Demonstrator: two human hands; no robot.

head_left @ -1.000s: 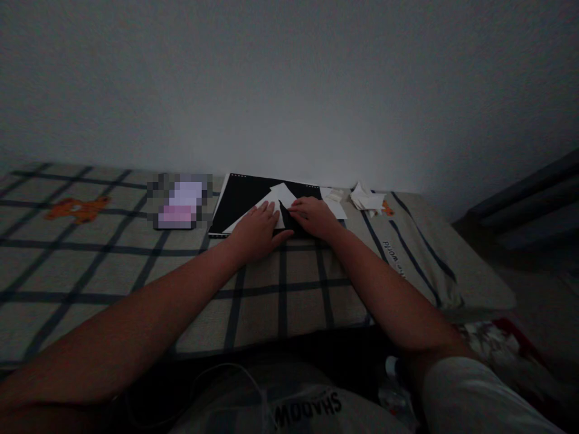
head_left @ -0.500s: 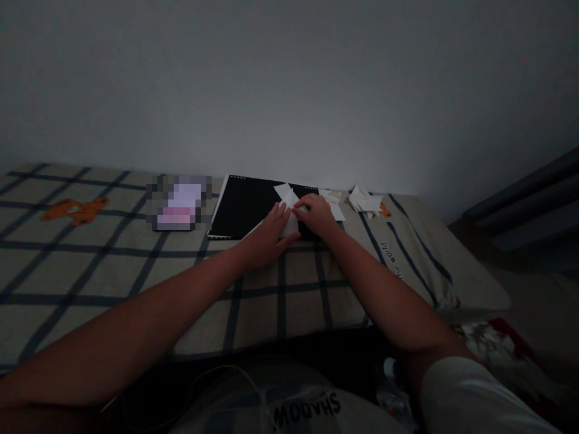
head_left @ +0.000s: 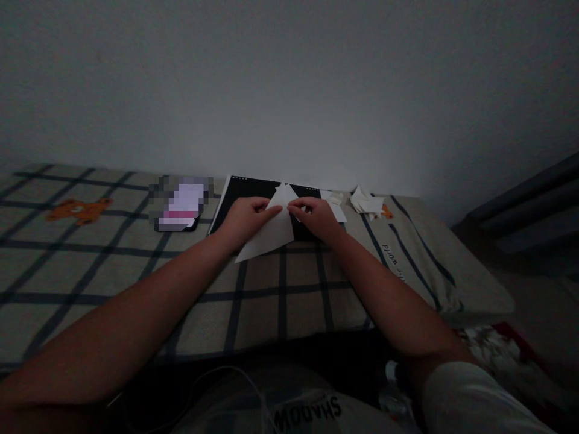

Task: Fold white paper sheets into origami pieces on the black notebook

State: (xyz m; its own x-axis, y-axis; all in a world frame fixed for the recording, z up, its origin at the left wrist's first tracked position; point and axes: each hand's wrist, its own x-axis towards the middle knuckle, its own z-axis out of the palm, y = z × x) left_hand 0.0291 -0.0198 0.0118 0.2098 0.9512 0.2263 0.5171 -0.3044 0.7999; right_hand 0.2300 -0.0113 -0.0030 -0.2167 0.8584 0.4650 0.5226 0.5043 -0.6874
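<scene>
A partly folded sheet of white paper (head_left: 271, 232) is held over a black spiral-bound pad (head_left: 251, 187), its long corner pointing down toward me past the pad's near edge. My left hand (head_left: 250, 220) pinches the paper's left side between thumb and fingers. On the right side, my right hand (head_left: 313, 214) has thumb and fingertips closed on the paper near its upper part. Small folds near the top are partly hidden by the fingers.
Right of the pad lie loose white paper pieces (head_left: 335, 208) and a folded paper shape (head_left: 365, 202). A lit phone (head_left: 183, 202) lies at left on the checked cloth (head_left: 181, 271). A wall (head_left: 289, 90) rises behind. A bottle (head_left: 393, 392) stands below, near my right arm.
My left hand has gone from lying flat on the paper to pinching its left side. The paper is turned and lifted, with more of it showing. My right hand stays near the same place.
</scene>
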